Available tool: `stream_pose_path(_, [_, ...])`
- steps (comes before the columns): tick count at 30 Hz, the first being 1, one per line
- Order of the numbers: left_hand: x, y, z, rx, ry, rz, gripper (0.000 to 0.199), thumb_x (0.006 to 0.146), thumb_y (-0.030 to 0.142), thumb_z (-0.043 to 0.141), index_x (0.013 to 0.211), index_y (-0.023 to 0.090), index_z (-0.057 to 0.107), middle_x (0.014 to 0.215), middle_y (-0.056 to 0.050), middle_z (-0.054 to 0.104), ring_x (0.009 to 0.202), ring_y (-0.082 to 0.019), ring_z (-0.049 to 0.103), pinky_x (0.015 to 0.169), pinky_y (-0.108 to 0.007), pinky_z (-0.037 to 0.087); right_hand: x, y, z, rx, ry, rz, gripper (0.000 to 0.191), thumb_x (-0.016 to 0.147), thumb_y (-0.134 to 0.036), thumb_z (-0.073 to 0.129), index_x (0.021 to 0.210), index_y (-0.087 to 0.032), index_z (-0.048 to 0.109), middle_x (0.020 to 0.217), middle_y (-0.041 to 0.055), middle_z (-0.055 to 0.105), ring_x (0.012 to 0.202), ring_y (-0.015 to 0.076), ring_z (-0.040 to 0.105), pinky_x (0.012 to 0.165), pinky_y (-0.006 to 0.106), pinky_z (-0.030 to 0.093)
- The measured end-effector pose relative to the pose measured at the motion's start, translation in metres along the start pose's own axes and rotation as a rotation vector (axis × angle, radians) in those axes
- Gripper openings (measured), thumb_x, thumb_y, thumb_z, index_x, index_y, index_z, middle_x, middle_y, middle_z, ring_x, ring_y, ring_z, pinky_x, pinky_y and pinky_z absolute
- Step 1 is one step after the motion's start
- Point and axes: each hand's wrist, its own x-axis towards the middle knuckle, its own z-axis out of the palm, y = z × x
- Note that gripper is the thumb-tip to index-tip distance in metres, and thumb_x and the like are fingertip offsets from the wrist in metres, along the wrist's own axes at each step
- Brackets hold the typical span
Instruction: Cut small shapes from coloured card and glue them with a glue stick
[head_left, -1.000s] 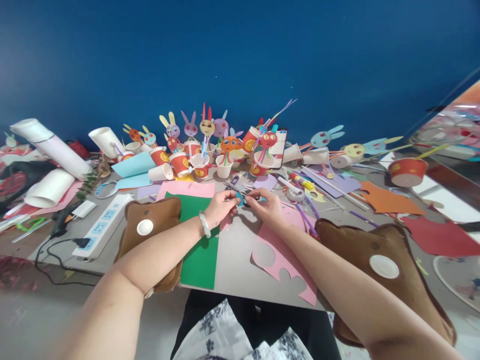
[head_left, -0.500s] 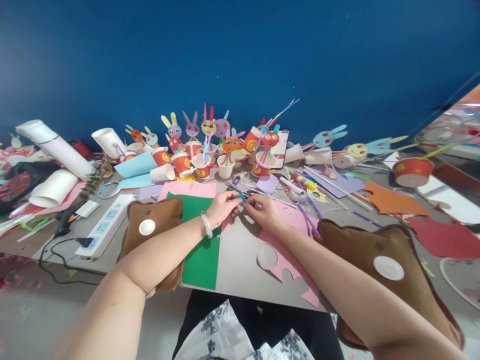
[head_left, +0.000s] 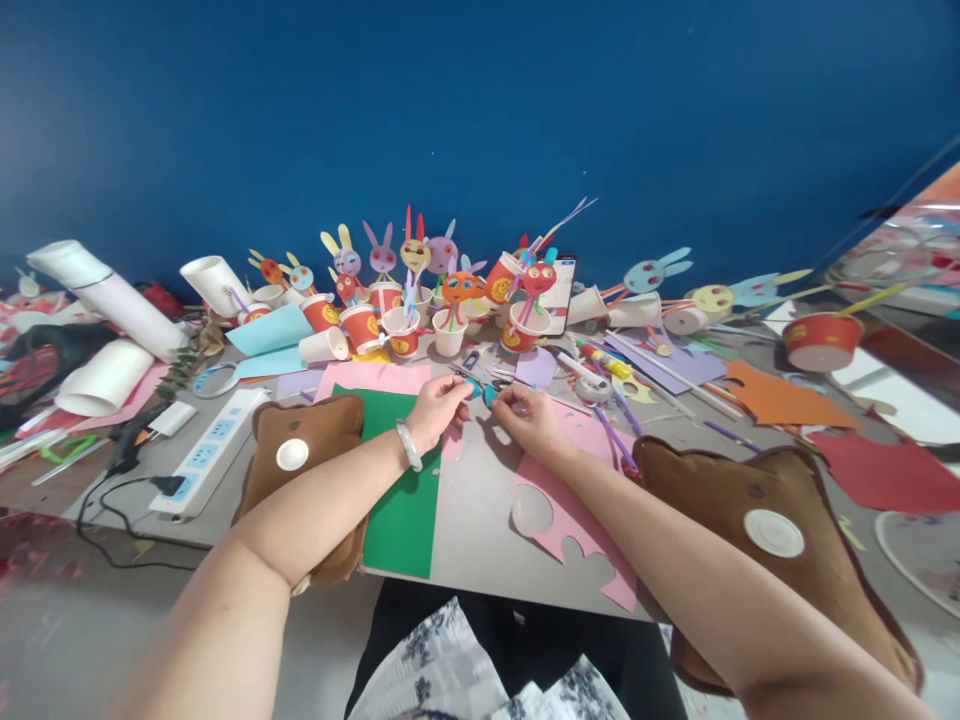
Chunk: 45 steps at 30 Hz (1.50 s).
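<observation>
Both hands are raised over the middle of the table, fingertips a short gap apart. My left hand (head_left: 438, 410), with a pale bangle (head_left: 409, 446) at its wrist, pinches a small blue piece of paper (head_left: 471, 385). Another small blue paper piece (head_left: 490, 394) is pinched in my right hand (head_left: 525, 412). Their exact shapes are too small to tell. Under my left wrist lies a green sheet (head_left: 401, 525). A pink sheet with round cut-outs (head_left: 555, 524) lies beneath my right forearm. Scissors (head_left: 469, 374) appear to lie just beyond my fingers.
Paper cups (head_left: 450, 335) with paper rabbit heads (head_left: 384, 258) line the back by the blue wall. Brown cushions (head_left: 309, 497) flank my arms. A power strip (head_left: 214, 450) lies left, coloured paper (head_left: 780, 398) right. A phone (head_left: 562, 295) leans among the cups.
My hands have drawn slightly apart. The blue paper, bunched between the fingertips before, now shows as separate pieces, one in each hand.
</observation>
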Motion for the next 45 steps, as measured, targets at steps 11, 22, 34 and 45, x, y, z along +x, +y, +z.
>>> stream_pose_path(11, [-0.005, 0.007, 0.003, 0.01, -0.02, -0.068, 0.01, 0.075, 0.018, 0.064, 0.072, 0.013, 0.056, 0.058, 0.003, 0.057, 0.041, -0.006, 0.052, 0.038, -0.017, 0.04, 0.002, 0.008, -0.003, 0.316, -0.11, 0.231, 0.031, 0.076, -0.049, 0.065, 0.074, -0.018, 0.061, 0.056, -0.0027, 0.055, 0.047, 0.0104, 0.048, 0.046, 0.024, 0.034])
stream_pose_path(22, [-0.003, 0.002, 0.002, 0.041, -0.087, -0.043, 0.009, 0.072, 0.015, 0.068, 0.073, 0.012, 0.06, 0.061, 0.003, 0.061, 0.042, -0.003, 0.049, 0.043, -0.016, 0.039, 0.004, 0.006, -0.004, 0.398, -0.133, 0.276, 0.035, 0.069, -0.051, 0.073, 0.07, -0.018, 0.061, 0.053, -0.0033, 0.055, 0.045, 0.0098, 0.048, 0.045, 0.024, 0.037])
stream_pose_path(34, [-0.003, 0.003, 0.002, 0.052, -0.084, -0.03, 0.009, 0.072, 0.015, 0.068, 0.072, 0.012, 0.059, 0.06, 0.004, 0.06, 0.042, -0.004, 0.049, 0.044, -0.017, 0.04, 0.001, 0.003, -0.004, 0.399, -0.174, 0.242, 0.034, 0.072, -0.049, 0.072, 0.069, -0.017, 0.062, 0.053, -0.0022, 0.057, 0.047, 0.0096, 0.05, 0.047, 0.022, 0.038])
stream_pose_path(45, [-0.004, 0.002, 0.002, 0.067, -0.119, -0.042, 0.01, 0.076, 0.018, 0.067, 0.073, 0.012, 0.059, 0.061, 0.003, 0.058, 0.042, -0.004, 0.049, 0.042, -0.016, 0.039, 0.001, 0.0, -0.002, 0.383, -0.164, 0.228, 0.03, 0.071, -0.048, 0.072, 0.07, -0.019, 0.064, 0.054, -0.0016, 0.058, 0.048, 0.0098, 0.05, 0.046, 0.023, 0.038])
